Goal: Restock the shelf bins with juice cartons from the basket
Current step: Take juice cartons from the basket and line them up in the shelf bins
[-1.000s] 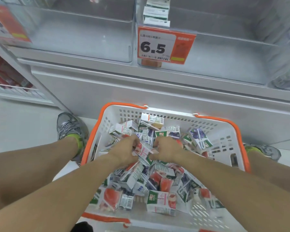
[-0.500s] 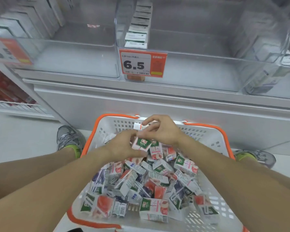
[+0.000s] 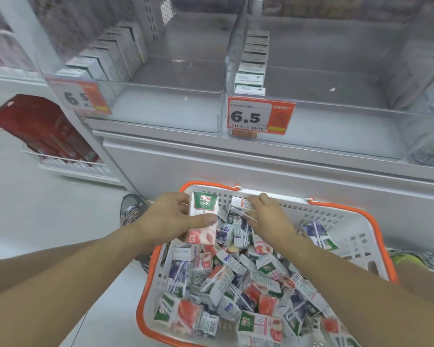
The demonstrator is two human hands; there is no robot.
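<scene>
The left hand [image 3: 171, 221] grips a peach carton [image 3: 203, 217] above the basket [image 3: 356, 222]; the right hand [image 3: 268, 216] seems to pinch a second carton [image 3: 239, 205], partly hidden. That loose pinch could slip before reaching the bin [image 3: 161, 118].

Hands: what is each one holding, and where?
Left hand grips a peach carton by its sides; right hand pinches another carton at its end.

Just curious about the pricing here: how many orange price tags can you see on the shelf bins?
2. One price tag reading 6.5 hangs on the front of the middle bin, above the basket. The other price tag hangs further left, blurred; more may lie outside the view.
</scene>
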